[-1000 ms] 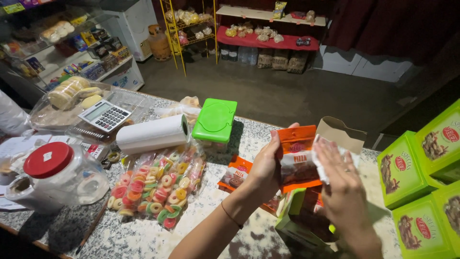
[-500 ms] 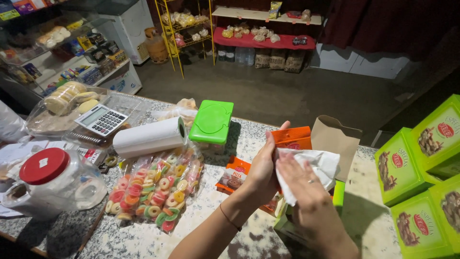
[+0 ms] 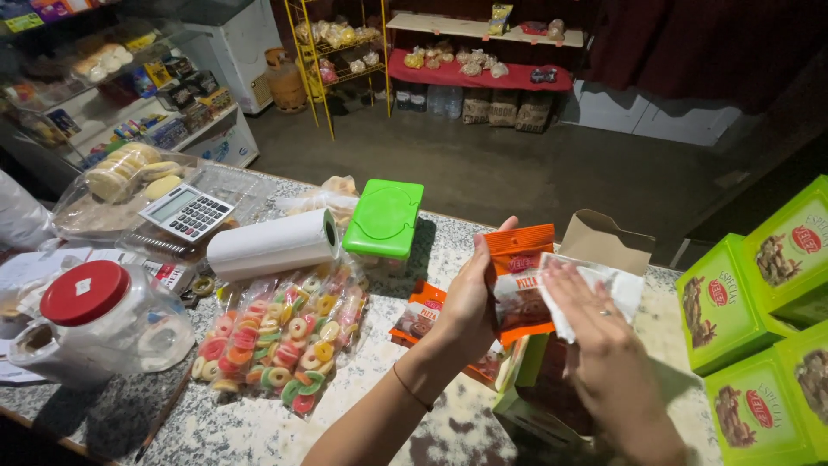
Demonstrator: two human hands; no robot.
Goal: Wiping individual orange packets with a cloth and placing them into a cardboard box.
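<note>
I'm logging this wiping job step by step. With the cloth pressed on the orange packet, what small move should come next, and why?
Probably draw the right hand and its white cloth down the orange packet. The left hand holds the packet upright, and the cloth covers only its right side, so the rest is unwiped.
</note>
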